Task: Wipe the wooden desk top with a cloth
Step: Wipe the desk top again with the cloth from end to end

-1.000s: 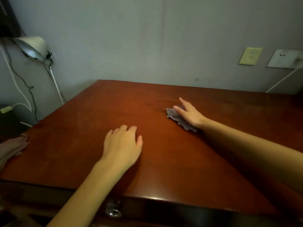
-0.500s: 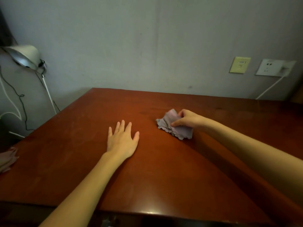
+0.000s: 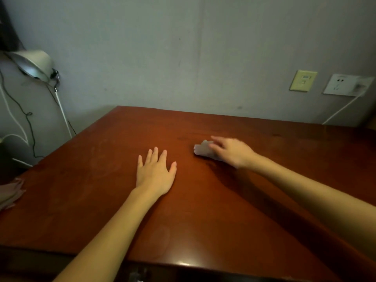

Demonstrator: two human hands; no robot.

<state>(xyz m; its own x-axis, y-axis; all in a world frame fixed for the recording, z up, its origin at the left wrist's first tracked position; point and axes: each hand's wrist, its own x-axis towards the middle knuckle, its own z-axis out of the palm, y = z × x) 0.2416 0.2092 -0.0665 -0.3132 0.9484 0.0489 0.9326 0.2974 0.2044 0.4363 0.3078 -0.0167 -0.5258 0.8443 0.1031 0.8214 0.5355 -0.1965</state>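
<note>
I see the crumpled grey cloth (image 3: 201,151) under my blurred right hand (image 3: 234,152), grip I cannot tell; left hand (image 3: 155,176) lies flat on the desk (image 3: 223,224), lamp (image 3: 32,63) beyond it.

Motion blur is smearing the right hand (image 3: 234,152), which is hiding much of the cloth (image 3: 202,150); the left edge is cutting off a pink fabric (image 3: 11,192).

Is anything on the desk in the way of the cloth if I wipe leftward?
Yes. The left hand lies flat on the desk top, just left of the cloth under the right hand. Toward the wall and to the right, nothing visible sits on it.
</note>
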